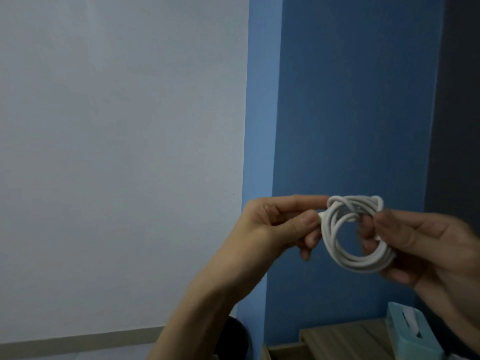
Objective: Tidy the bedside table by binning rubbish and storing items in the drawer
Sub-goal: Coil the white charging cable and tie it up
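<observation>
A white cable (337, 245) is wound into a small coil and held up in the air in front of the blue wall. My left hand (275, 222) pinches the coil's left side between thumb and fingers. On the coil's right side my right hand (420, 245) grips it, with fingers passing through the loop. One end of the cable wraps over the top of the coil. The wooden bedside table (337, 339) shows only at the bottom edge, below my hands. Its drawer is out of sight.
A light teal tissue box (407, 333) stands on the table's right side. A dark round object (236, 336), perhaps a bin, sits left of the table behind my forearm. A white wall fills the left half.
</observation>
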Tool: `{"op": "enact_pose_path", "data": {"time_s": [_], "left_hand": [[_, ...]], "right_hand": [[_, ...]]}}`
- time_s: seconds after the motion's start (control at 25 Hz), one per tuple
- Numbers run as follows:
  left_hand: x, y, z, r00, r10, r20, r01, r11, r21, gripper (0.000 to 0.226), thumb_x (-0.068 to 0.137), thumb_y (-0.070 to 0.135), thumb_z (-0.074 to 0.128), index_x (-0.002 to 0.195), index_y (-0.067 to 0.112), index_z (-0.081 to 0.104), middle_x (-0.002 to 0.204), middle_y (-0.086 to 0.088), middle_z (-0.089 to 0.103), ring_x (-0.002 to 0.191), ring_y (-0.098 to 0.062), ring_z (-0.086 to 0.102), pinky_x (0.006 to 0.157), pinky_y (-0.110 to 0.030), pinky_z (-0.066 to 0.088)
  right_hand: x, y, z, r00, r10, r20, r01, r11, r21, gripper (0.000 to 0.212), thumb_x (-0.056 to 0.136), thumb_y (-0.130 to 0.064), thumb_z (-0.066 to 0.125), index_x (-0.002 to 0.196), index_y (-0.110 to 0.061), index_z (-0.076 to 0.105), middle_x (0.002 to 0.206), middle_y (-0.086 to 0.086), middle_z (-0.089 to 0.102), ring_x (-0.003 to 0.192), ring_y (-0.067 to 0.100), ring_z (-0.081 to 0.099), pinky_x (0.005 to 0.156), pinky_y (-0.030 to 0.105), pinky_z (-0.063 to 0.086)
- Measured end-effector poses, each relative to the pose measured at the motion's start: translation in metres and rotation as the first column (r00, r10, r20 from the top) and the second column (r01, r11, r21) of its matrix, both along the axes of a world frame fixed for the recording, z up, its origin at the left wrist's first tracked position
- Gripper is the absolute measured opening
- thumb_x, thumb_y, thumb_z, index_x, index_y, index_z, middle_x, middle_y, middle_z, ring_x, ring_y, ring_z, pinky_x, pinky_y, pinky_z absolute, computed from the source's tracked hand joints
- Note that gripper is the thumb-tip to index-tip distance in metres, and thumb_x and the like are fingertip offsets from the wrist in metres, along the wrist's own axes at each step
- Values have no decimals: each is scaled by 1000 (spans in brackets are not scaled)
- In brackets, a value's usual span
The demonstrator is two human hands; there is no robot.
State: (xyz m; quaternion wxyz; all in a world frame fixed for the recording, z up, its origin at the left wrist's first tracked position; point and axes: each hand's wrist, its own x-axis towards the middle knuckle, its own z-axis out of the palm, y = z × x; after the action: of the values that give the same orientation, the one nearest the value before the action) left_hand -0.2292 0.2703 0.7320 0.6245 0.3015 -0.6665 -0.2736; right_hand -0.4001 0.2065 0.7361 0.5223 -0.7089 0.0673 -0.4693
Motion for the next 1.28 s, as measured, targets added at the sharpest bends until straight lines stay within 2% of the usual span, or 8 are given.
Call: {"op": "enact_pose_path", "data": {"time_s": [0.16, 0.32, 0.48, 0.64, 0.76, 0.92, 1.2, 1.28], "left_hand": [[3, 2, 0, 951, 297, 79, -288, 951, -115, 20, 84, 5, 56, 93, 4, 74, 54, -3, 58, 51, -10, 52, 51, -20, 48], [-3, 5, -5, 811, 572, 125, -538, 812, -224, 23, 88, 2, 60, 83, 17, 76, 51, 6, 57, 49, -7, 50, 51, -26, 48], [-3, 2, -13, 717, 695, 61, -664, 706, -247, 23, 85, 4, 61, 79, 19, 76, 51, 8, 57, 49, -3, 50, 51, -26, 45], [-16, 1, -24, 828, 561, -3, -556, 820, -136, 16, 79, 26, 58, 77, 16, 71, 60, 5, 64, 59, -5, 58, 54, -23, 48], [-20, 0, -25, 898, 440, 12, -438, 897, -61, 34, 71, 45, 60, 76, 12, 65, 69, 3, 68, 67, -7, 62, 57, -22, 51], [-21, 0, -22, 892, 445, 77, -445, 895, -19, 24, 83, 29, 66, 78, 7, 58, 62, 2, 68, 58, -4, 60, 57, -27, 48], [-22, -1, -27, 904, 397, 160, -409, 911, 48, 37, 88, 40, 59, 121, 28, 45, 53, 1, 62, 47, -4, 54, 54, -18, 42], [-21, -3, -27, 903, 372, 217, -389, 920, 42, 41, 85, 45, 61, 121, 29, 49, 48, 4, 53, 43, -8, 47, 49, -22, 39]], "right_hand": [[0, 2, -2, 1000, -12, -27, 12, 1000, 11, 67, 21, -62, 83, 63, -10, 76, 50, 4, 63, 43, 6, 52, 38, 10, 38], [3, 1, -2, 995, -97, 0, 97, 995, -15, 69, 20, -66, 81, 64, -13, 77, 49, 8, 64, 37, 9, 50, 38, 9, 39], [2, 1, -2, 986, -165, 22, 166, 985, -37, 73, 21, -72, 78, 68, -16, 77, 53, 8, 66, 36, 8, 48, 41, 8, 41], [9, 0, -7, 979, -183, 87, 184, 983, -9, 67, 27, -71, 77, 69, -20, 78, 57, 2, 68, 44, 5, 55, 45, 9, 45], [12, 0, -10, 980, -185, 76, 185, 983, 10, 66, 26, -73, 76, 72, -25, 78, 63, 1, 72, 55, 5, 65, 50, 13, 51], [11, 0, -13, 961, -276, 18, 276, 961, -6, 66, 24, -79, 69, 73, -36, 77, 71, -2, 77, 63, 6, 70, 54, 11, 53], [10, 1, -18, 953, -290, -82, 278, 951, -135, 58, 36, -80, 65, 69, -34, 77, 57, 2, 71, 42, 3, 57, 46, 11, 48], [9, 0, -19, 954, -280, -109, 259, 950, -176, 58, 40, -79, 64, 71, -32, 77, 55, 8, 69, 40, 4, 53, 45, 12, 47]]}}
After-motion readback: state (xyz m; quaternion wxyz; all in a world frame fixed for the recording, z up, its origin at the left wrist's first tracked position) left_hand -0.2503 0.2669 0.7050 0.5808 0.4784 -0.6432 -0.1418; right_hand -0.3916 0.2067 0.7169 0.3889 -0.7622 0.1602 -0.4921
